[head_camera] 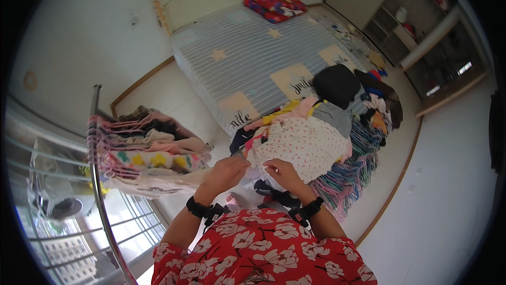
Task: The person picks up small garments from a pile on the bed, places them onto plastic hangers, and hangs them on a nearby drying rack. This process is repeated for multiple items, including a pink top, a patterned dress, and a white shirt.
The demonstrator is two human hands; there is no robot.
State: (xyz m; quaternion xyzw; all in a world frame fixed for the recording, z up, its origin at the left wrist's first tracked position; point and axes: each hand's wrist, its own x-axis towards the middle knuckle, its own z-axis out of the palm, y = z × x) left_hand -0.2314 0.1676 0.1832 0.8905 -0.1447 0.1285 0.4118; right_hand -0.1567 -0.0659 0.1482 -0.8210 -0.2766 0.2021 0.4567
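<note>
A white garment with small red motifs (304,142) lies spread over a heap of clothes at the near end of the bed. My left hand (229,172) is at the garment's near left edge, its thumb and fingertips pinched together on the cloth. Just to the right, my right hand (284,173) has its fingers curled close to the same edge. Whether it grips any cloth cannot be made out. Yellow cloth (282,112) and a grey garment (334,117) show beyond the white one.
Many coloured hangers (352,162) are piled right of the clothes. A black bag-like item (337,84) rests on the bed (237,75). On my left, clothes (158,142) hang from a metal rail (97,174). Dark cloth (276,194) lies low before me. A folded red quilt (274,4) is farther off.
</note>
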